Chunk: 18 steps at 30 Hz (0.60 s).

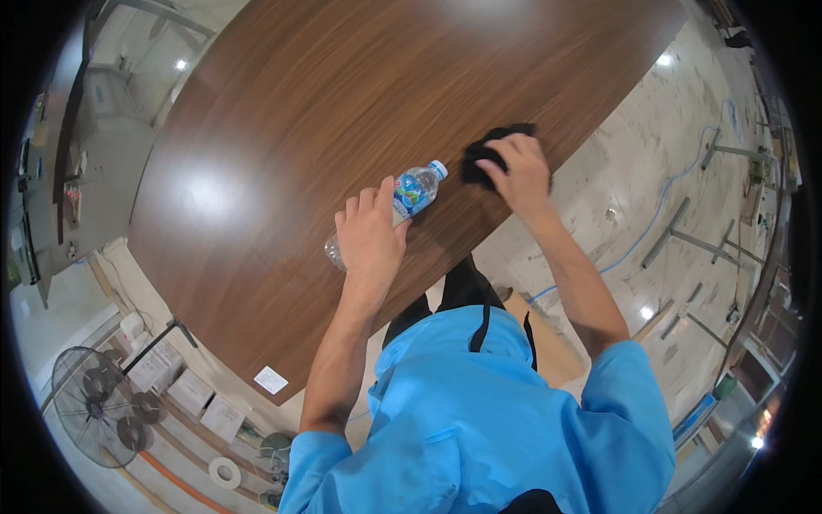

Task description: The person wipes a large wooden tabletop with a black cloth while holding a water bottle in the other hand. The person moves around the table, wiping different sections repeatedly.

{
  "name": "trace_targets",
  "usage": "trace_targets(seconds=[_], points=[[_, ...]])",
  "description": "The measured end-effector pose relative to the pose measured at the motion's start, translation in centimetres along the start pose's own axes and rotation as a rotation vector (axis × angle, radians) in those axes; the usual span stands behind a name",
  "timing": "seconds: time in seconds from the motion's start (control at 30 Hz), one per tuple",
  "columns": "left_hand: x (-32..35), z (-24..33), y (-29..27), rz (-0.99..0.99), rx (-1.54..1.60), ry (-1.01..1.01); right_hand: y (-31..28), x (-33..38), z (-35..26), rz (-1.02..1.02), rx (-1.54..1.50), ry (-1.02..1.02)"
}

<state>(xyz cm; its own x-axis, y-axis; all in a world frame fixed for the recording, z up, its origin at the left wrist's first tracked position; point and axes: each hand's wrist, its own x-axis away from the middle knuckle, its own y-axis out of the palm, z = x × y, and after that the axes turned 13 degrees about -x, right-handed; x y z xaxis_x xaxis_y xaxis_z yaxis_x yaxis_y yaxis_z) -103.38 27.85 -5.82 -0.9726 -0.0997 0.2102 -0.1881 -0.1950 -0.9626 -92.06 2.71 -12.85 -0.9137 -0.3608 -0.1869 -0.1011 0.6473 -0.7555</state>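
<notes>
Left hand (373, 224) around a plastic bottle (426, 179), right hand (521, 171) on black cloth (474, 163)

From my remote seat, I see a white printed label (271, 379), too small for me to read, at the near-left corner of the worktop (282, 137). Farther along the near edge, the left fingers curl firmly around the clear, tilted bottle, with its pale cap (438, 169) and blue, green-patterned sleeve (413, 194). Rightward, close to that edge, the right hand is half-curled over soft, bunched cloth; whether it grips, I cannot tell. Streaky brown wood grain extends beyond both.
</notes>
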Motion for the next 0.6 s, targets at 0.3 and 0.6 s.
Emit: trace_targets(seconds=[0.3, 0.6], points=[[5.3, -0.1, -1.7, 0.009, 0.474, -0.071, 1.9, -4.2, -0.4, -0.240, -0.143, 0.099], [9.8, -0.9, -1.9, 0.110, 0.961, -0.038, 1.5, -4.5, 0.1, -0.177, -0.083, 0.230]])
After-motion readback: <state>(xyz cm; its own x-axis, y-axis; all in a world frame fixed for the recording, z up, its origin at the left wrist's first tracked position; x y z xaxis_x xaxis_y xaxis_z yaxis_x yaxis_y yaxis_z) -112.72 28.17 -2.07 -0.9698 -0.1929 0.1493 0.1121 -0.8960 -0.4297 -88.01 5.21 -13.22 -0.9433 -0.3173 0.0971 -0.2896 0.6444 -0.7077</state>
